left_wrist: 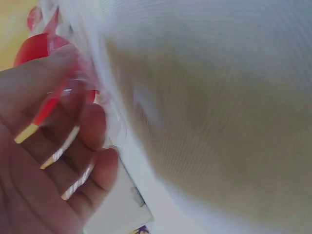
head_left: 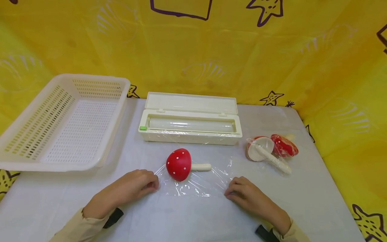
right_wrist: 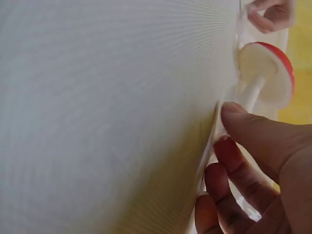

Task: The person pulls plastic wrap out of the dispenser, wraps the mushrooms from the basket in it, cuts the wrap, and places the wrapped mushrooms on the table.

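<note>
A red toy mushroom [head_left: 178, 164] with white dots lies on its side, its pale stem pointing right, on a sheet of cling film [head_left: 201, 186] spread over the table. My left hand [head_left: 134, 185] pinches the film's left edge between thumb and fingers, beside the cap. At the opposite edge, my right hand [head_left: 246, 195] pinches the film near the right corner. In the right wrist view, the mushroom's white underside [right_wrist: 265, 80] shows beyond the thumb. The left wrist view catches part of the red cap [left_wrist: 36, 48] behind the fingers.
Behind the mushroom stands a white cling film dispenser [head_left: 190, 137], lid raised, with a film roll [head_left: 190, 124] inside. A white perforated basket [head_left: 116, 134] is at the left. Film-wrapped red and white toy mushrooms [head_left: 262, 149] lie at the right. A yellow patterned cloth [head_left: 193, 50] hangs behind.
</note>
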Available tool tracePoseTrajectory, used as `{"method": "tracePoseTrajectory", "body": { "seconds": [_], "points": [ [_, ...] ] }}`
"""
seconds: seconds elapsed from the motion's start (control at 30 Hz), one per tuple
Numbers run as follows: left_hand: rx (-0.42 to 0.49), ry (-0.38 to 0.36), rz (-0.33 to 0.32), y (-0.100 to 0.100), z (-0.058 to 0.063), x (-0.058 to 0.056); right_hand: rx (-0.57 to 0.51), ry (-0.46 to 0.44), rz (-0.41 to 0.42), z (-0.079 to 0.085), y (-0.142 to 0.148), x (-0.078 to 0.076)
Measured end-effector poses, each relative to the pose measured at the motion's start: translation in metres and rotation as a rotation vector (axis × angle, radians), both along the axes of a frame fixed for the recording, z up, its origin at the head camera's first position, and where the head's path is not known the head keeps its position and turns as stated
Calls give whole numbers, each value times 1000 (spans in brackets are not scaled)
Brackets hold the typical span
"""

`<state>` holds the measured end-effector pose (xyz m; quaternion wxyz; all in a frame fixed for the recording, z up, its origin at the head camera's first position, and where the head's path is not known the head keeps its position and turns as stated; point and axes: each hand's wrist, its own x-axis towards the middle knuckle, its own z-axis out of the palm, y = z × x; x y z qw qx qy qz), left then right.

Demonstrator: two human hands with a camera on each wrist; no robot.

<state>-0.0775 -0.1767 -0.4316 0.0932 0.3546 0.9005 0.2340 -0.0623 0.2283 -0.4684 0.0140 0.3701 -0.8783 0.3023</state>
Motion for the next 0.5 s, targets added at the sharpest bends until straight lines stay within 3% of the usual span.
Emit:
{"method": "tracePoseTrajectory", "body": {
  "seconds": [0.2,0.5],
  "points": [
    [102,156,9,-2,8,1,-129,87,3,0,0,-2],
    [172,398,62,-6,13,-1,-260,90,-19,4,0,-8]
  ]
}}
